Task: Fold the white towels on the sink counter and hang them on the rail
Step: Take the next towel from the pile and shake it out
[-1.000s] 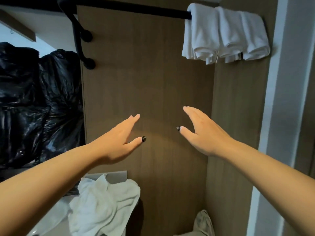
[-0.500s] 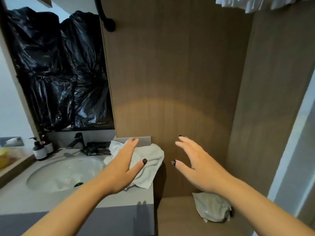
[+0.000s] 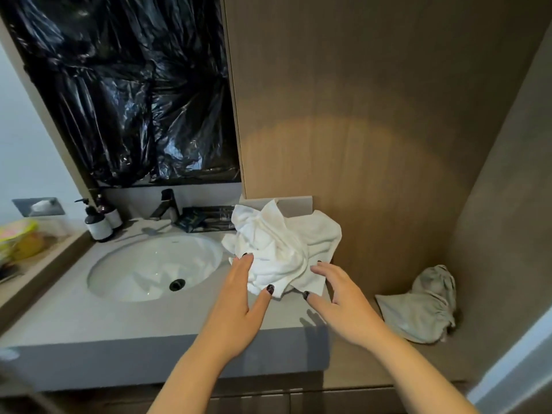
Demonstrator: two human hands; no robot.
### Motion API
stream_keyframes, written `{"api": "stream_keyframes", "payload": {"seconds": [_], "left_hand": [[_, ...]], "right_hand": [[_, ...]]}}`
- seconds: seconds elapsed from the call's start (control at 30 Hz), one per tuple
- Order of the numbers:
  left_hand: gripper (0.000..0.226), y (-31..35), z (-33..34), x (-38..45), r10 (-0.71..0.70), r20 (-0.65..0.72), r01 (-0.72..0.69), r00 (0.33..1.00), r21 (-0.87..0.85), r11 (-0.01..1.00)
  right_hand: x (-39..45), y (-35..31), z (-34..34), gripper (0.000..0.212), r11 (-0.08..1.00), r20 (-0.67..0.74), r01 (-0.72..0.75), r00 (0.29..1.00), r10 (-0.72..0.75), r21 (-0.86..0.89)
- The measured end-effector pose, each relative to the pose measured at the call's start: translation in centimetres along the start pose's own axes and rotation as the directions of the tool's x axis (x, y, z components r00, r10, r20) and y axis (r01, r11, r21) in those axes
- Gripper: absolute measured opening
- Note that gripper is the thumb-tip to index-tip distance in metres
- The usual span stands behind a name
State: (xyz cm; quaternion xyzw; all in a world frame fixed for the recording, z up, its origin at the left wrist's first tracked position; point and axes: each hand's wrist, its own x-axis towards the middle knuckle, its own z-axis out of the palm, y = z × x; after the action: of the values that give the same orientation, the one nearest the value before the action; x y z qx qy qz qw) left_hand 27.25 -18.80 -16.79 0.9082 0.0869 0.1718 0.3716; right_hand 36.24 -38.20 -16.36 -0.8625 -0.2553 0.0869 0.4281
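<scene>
Left hand [image 3: 239,297] and right hand [image 3: 340,297], fingers spread wide, reach the near edge of the crumpled towel [image 3: 280,249] on the counter [image 3: 89,321]; contact unclear.

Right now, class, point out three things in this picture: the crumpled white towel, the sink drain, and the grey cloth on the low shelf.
white towel [image 3: 280,243], head view, on its bunched middle.
sink drain [image 3: 177,284], head view, on the dark plug.
grey cloth [image 3: 418,309], head view, on its flat lower fold.

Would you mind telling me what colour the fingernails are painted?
Black, on both hands' fingernails; clearest in the head view.
</scene>
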Motion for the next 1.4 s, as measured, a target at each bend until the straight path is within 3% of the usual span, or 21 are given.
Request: {"api": "stream_keyframes", "payload": {"seconds": [0.13, 0.3, 0.5, 0.6, 0.73, 0.93, 1.03, 1.23, 1.33, 1.4], "left_hand": [[0.058, -4.1, -0.6, 1.3, 0.053, 0.051, -0.050, 0.997, -0.050, 0.997], [0.070, -8.3, 0.3, 3.3, -0.070, 0.127, 0.076, 0.989, -0.045, 0.996], [0.065, -10.8, 2.6, 8.6, -0.059, 0.142, 0.070, 0.988, -0.079, 0.994], [0.075, -11.6, 4.3, 11.7, -0.173, 0.161, 0.190, 0.972, -0.099, 0.977], [0.082, -12.5, 6.3, 14.7, -0.189, 0.204, 0.206, 0.961, -0.062, 0.977], [0.086, -14.5, 7.1, 16.3, -0.298, 0.215, 0.322, 0.930, -0.086, 0.943], [0.090, -15.5, 7.1, 17.0, -0.335, 0.224, 0.363, 0.915, -0.097, 0.927], [0.090, -16.3, 8.1, 19.3, -0.327, 0.274, 0.377, 0.904, -0.157, 0.913], [0.098, -16.9, 8.7, 19.9, -0.302, 0.305, 0.359, 0.903, -0.152, 0.921], [0.105, -17.5, 8.7, 20.2, -0.308, 0.321, 0.376, 0.896, -0.179, 0.909]], "right_hand": [[2.5, 0.8, 4.2, 0.050, 0.987, -0.030, -0.120, 0.992, 0.124, 0.106], [5.6, 2.7, 7.1, 0.053, 0.928, 0.013, -0.303, 0.951, 0.308, 0.216], [12.6, 5.3, 7.4, 0.064, 0.829, -0.053, -0.417, 0.882, 0.467, 0.372], [16.5, 6.9, 7.6, 0.081, 0.865, -0.099, -0.414, 0.885, 0.455, 0.283], [22.2, 8.1, 8.2, 0.101, 0.945, -0.156, -0.327, 0.932, 0.328, 0.033], [26.8, 8.7, 11.5, 0.119, 0.873, -0.197, -0.361, 0.930, 0.311, -0.328], [26.6, 9.0, 12.2, 0.101, 0.881, -0.220, -0.278, 0.954, 0.206, -0.382], [27.2, 7.8, 10.3, 0.039, 0.913, -0.080, -0.060, 0.996, 0.031, -0.403], [27.5, 6.4, 8.9, 0.034, 0.920, 0.011, 0.017, 1.000, -0.014, -0.391], [27.3, 5.1, 7.7, 0.032, 0.921, -0.006, 0.029, 0.999, -0.034, -0.388]]}}
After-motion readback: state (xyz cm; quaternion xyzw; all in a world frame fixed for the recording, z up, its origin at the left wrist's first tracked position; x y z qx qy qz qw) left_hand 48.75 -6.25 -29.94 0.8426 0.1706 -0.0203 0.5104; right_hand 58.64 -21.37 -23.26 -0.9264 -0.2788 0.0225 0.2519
